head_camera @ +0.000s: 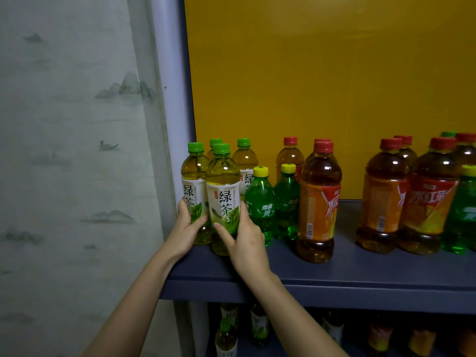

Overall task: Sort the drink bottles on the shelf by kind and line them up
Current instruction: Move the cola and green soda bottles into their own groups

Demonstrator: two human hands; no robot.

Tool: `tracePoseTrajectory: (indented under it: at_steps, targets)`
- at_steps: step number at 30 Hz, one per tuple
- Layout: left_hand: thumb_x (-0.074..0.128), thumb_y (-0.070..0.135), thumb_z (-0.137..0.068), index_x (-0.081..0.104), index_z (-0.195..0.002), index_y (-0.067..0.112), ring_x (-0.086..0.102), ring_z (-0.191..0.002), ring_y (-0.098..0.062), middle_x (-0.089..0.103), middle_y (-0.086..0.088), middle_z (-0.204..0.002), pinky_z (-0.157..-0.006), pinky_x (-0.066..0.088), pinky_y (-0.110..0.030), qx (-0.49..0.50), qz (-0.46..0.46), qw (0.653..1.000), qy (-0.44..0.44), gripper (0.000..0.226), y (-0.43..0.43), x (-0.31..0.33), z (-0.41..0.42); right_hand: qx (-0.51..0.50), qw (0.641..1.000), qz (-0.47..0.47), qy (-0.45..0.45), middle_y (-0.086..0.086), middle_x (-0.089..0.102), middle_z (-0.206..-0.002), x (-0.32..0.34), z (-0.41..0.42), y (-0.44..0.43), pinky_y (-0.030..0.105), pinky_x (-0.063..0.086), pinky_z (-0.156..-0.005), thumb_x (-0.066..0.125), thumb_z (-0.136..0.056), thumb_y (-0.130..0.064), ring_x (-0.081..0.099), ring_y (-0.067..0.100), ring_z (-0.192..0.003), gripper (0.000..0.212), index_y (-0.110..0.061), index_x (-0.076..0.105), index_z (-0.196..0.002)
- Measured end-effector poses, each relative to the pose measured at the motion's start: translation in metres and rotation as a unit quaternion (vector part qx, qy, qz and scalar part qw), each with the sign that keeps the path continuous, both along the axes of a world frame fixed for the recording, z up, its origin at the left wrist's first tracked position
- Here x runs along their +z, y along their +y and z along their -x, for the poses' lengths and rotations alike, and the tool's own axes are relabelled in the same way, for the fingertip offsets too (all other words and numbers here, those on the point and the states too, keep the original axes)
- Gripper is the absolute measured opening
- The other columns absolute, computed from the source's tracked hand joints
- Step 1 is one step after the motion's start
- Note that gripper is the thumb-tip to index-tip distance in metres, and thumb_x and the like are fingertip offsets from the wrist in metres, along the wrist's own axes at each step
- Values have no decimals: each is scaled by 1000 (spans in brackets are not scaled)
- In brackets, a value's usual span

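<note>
1. Shelf (360,276), dark blue w/ a yellow back panel (322,73): sorting looks partly done. All spots below are relative to the shelf's left wall.
2. Iced tea bottles, red caps: one stands fwd (319,202) mid-shelf, two behind it, more far from the wall at the right end (383,191). Loose clusters, not yet a straight row.
3. Green tea bottles, four of them, already grouped tight against the wall. Front pair in hand, two others (244,161) behind.
4. Sprite bottles (260,202), yellow caps: two just past the green teas, another far right among the iced teas, so that kind still needs gathering.
5. Left hand (186,228) is wrapped round the lower body of the wall-side green tea (194,186), fingers curled closed on it.
6. Right hand (244,240) is clasped on the next green tea (222,197), thumb across the label.
7. Lower shelf bottles (258,328): too dark to judge, maybe mixed.
</note>
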State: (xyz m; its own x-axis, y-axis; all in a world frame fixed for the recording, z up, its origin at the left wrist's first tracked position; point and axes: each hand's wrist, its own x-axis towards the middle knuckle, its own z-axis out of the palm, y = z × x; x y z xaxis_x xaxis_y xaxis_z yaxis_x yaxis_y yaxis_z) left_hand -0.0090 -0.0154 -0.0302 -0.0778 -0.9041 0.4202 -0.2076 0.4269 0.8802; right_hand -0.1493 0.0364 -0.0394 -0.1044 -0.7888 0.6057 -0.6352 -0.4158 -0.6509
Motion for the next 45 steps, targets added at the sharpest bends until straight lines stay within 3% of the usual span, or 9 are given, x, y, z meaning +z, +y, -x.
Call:
tracePoseTrajectory:
  at_steps: [6, 9, 13, 17, 21, 26, 31, 39, 45]
  targets:
    - [47, -6, -88, 31, -140, 11, 40, -129, -17, 43, -4, -139, -106, 33, -27, 25, 9, 1000, -9, 57, 13, 9, 5, -43, 997, 8, 57, -4, 69, -108, 19, 15, 20, 27, 46, -85, 57, -84, -50, 63, 14, -100, 49, -23, 56, -124]
    - [47, -4, -87, 45, -131, 9, 44, -124, -23, 47, -10, -133, -106, 35, -34, 191, 94, 977, -11, 45, 33, 8, 9, -32, 999, 39, -20, -2, 70, -103, 24, 34, 33, 30, 51, -89, 61, -86, -36, 65, 10, -93, 35, -17, 63, -115]
    - [45, 9, -82, 56, -97, 16, 53, -90, 2, 57, -1, -96, -82, 42, -11, 219, 262, 938, 56, 20, 77, 5, 31, -49, 994, 84, -57, -2, 54, -125, 13, 60, 37, 17, 35, -99, 54, -91, -16, 45, 1, -111, 37, -15, 49, -128]
    - [49, 8, -85, 55, -112, 20, 49, -108, 5, 55, 12, -112, -95, 38, -10, 111, 254, 960, -40, 31, 93, 1, 74, -35, 997, 65, -28, 1, 27, -150, 1, 72, 34, -5, 5, -101, 45, -95, -9, 18, 0, -132, 56, -10, 21, -145]
    - [54, 12, -90, 22, -145, 16, 15, -138, 0, 22, 8, -147, -107, 6, -1, 103, 213, 963, -132, 64, 84, -4, 110, -3, 998, 53, -28, 2, 15, -154, 0, 78, 27, -2, 1, -104, 40, -96, -7, 10, 3, -138, 60, -10, 8, -147]
    - [54, 13, -90, -7, -146, 6, -3, -143, -11, -4, -8, -157, -112, 0, -16, 118, 144, 971, -153, 83, 70, -3, 136, -13, 998, 54, -17, 7, 14, -155, 2, 89, 16, 20, 9, -115, 41, -96, -8, 10, 8, -141, 63, -10, 5, -147]
    - [61, 12, -85, -3, -145, 0, 16, -142, -27, 14, -18, -152, -116, 21, -39, 141, 73, 981, -115, 89, 51, -1, 144, -32, 997, 63, -33, 8, 29, -149, 10, 97, 4, 36, 24, -116, 48, -91, -9, 26, 18, -139, 66, -11, 13, -147]
    - [59, 18, -88, 7, -143, -3, 24, -138, -32, 22, -22, -148, -112, 28, -41, 214, 62, 967, -123, 79, 48, -1, 158, -118, 993, 12, -10, 15, 37, -139, 15, 91, -3, 37, 36, -103, 56, -88, -14, 41, 29, -126, 73, -11, 12, -146]
    - [62, 20, -86, 17, -139, -2, 41, -127, -31, 36, -20, -138, -103, 39, -36, 216, 67, 966, -124, 74, 56, -3, 157, -70, 992, -43, -98, 14, 44, -137, 10, 92, -9, 33, 36, -103, 50, -91, -11, 45, 28, -125, 58, -10, 21, -141]
